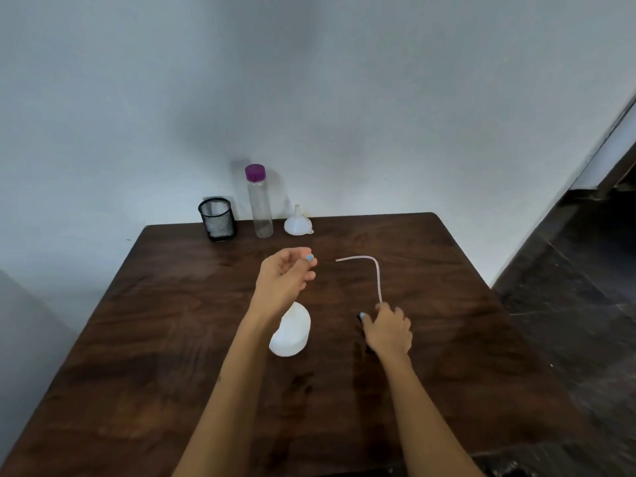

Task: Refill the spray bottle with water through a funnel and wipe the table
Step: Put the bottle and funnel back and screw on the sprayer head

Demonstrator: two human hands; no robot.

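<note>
The white spray bottle body (290,333) stands on the dark wooden table (172,321), partly behind my left forearm. My left hand (285,273) hovers above and beyond it, fingers loosely curled, holding nothing. My right hand (389,330) is shut on the black spray head, mostly hidden under the fingers; its thin dip tube (373,266) curves up and away to the left. A white funnel (298,222) sits upside down at the table's far edge. Beside it stands a tall clear water bottle (260,204) with a purple cap.
A black mesh pen holder (217,219) stands at the far left by the wall. The wall runs right behind the table's back edge. Dark floor lies to the right of the table.
</note>
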